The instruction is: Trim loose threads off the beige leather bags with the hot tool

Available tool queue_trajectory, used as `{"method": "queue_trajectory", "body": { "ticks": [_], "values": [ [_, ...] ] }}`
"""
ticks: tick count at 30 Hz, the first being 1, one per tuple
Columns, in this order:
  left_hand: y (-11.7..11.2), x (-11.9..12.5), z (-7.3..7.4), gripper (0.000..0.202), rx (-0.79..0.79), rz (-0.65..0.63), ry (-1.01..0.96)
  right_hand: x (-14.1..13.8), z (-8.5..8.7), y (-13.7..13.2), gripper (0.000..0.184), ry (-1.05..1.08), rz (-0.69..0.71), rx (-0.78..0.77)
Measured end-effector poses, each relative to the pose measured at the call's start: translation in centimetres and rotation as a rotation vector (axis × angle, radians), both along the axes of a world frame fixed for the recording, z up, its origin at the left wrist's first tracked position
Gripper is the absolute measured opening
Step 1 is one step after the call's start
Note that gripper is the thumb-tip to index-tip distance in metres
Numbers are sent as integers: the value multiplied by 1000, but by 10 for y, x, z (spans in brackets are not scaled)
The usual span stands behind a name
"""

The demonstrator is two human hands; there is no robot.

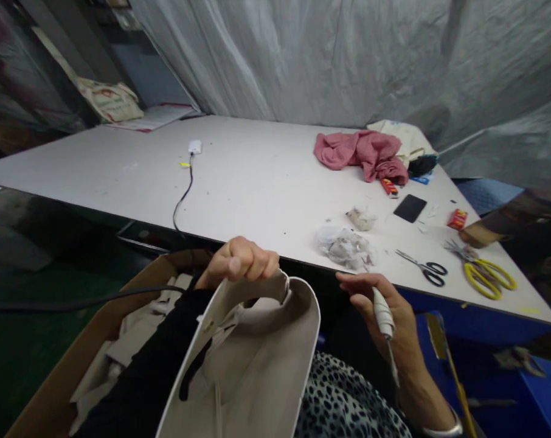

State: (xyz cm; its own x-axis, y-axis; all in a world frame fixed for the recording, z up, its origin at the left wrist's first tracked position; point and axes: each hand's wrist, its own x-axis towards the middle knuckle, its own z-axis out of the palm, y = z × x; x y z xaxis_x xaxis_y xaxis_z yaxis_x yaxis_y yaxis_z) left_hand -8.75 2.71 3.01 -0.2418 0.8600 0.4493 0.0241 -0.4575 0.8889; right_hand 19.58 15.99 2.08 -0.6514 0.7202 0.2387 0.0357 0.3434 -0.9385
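My left hand is closed in a fist on the top rim of a cream fabric bag, which is held open in front of me. My right hand lies palm up to the right of the bag. A slim white tool with a thin metal tip rests in its palm, and the fingers stretch leftward toward the bag's rim.
A big white table carries a pink cloth, black-handled scissors, yellow-handled scissors, a dark phone, thread scraps and a white plug with a black cable. A cardboard box of cream fabric sits at lower left.
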Motion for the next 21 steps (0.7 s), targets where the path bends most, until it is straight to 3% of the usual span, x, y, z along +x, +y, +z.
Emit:
{"method": "queue_trajectory", "body": {
  "ticks": [3, 7, 12, 21],
  "values": [
    [6, 25, -19, 76, -101, -164, -42, -13, 24, -3, 42, 58, 194, 110],
    [14, 39, -28, 74, -171, -212, -139, -27, 39, -3, 41, -143, 343, 318],
    [21, 42, -25, 71, -209, -320, -167, -29, 27, 0, 23, -238, 323, 398],
    [22, 49, -29, 75, -127, -248, -154, -28, 12, 2, 9, -143, 331, 339]
  ]
}}
